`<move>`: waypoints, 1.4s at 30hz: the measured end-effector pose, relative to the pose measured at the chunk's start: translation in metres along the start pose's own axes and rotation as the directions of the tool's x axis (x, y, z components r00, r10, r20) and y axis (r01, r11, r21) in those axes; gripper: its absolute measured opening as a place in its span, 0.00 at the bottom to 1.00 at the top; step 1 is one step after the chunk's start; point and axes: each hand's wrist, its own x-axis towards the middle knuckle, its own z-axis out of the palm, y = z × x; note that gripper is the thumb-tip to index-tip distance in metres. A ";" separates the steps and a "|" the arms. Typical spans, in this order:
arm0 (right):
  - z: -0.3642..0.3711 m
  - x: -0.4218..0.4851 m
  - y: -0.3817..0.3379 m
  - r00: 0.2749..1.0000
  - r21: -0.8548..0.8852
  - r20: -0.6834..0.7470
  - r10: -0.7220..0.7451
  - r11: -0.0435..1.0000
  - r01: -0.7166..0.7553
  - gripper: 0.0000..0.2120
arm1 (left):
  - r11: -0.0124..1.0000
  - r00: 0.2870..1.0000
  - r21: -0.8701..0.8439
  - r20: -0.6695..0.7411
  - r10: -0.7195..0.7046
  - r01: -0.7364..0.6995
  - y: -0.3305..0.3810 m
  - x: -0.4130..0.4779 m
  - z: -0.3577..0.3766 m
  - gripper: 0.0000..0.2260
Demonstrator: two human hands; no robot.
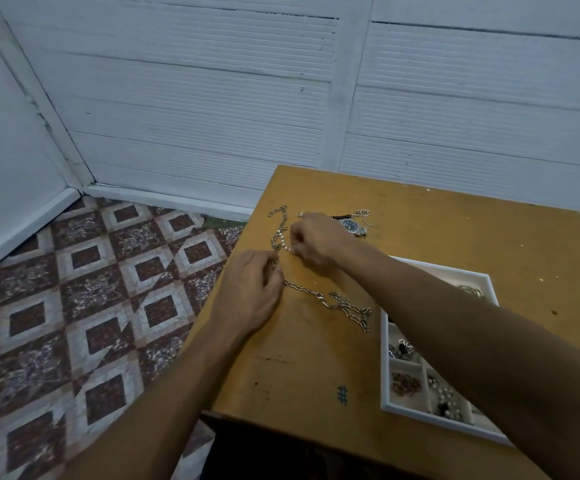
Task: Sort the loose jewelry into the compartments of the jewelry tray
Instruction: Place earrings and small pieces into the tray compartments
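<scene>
White ribbed wall panels fill the upper half of the frame, and a floor of maroon-and-cream patterned tiles [84,306] spreads across the lower left. At centre right stands an ochre wooden worktop [454,223], scuffed and speckled.

On its upper left part lies a long silver chain of oval links [333,303], running from near the far left corner down and right to a tangle just beside the white compartmented jewelry tray [387,396]. The left hand [250,292], at frame centre, is closed with its fingertips pinched on this chain. Above and to the right of it, the right hand [316,242] is curled shut, pinching a short strand of small white pearl beads [284,241] that crosses the chain.

Beyond the right hand rest a silver wristwatch with a dark dial [352,226] and a thin pale chain [363,213].

The tray sits at the lower right, partly hidden under the right forearm; its near compartments hold small mixed pieces, some reddish, some beaded.
</scene>
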 end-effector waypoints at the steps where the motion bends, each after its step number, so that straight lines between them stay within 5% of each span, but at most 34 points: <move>1: 0.000 0.000 -0.002 1.000 -0.059 0.005 -0.027 0.998 0.028 0.07 | 1.000 1.000 -0.004 0.002 0.000 0.000 0.000 0.000 0.000 0.13; 4: -0.001 -0.003 -0.004 0.997 -0.158 0.026 -0.067 0.985 0.070 0.09 | 0.999 1.000 -0.040 0.007 -0.006 0.007 0.001 0.000 -0.002 0.14; 10: -0.018 -0.011 0.001 0.997 0.117 -0.019 -0.070 0.991 0.071 0.02 | 0.935 0.986 -0.322 -0.031 -0.165 0.146 0.018 0.008 -0.010 0.12; 17: -0.042 -0.020 0.007 0.988 0.292 -0.127 -0.084 0.949 0.118 0.03 | 0.581 0.900 -0.751 0.039 -0.433 0.312 0.045 0.026 -0.014 0.08; 23: -0.062 -0.031 0.008 0.992 0.493 -0.125 -0.030 0.866 0.088 0.04 | 0.408 0.853 -0.848 0.092 -0.513 0.337 0.058 0.036 -0.012 0.10; 29: -0.092 -0.047 0.003 0.997 0.518 -0.068 -0.025 0.853 0.056 0.06 | 0.182 0.825 -0.906 0.247 -0.508 0.383 0.069 0.042 -0.013 0.14; 35: -0.115 -0.061 0.000 0.998 0.457 -0.044 -0.046 0.888 0.061 0.07 | 0.178 0.863 -0.888 0.335 -0.378 0.423 0.086 0.035 -0.012 0.11; 42: -0.122 -0.074 0.006 0.999 0.361 -0.039 -0.013 0.932 0.026 0.08 | 0.297 0.905 -0.856 0.381 -0.190 0.423 0.103 0.024 -0.011 0.15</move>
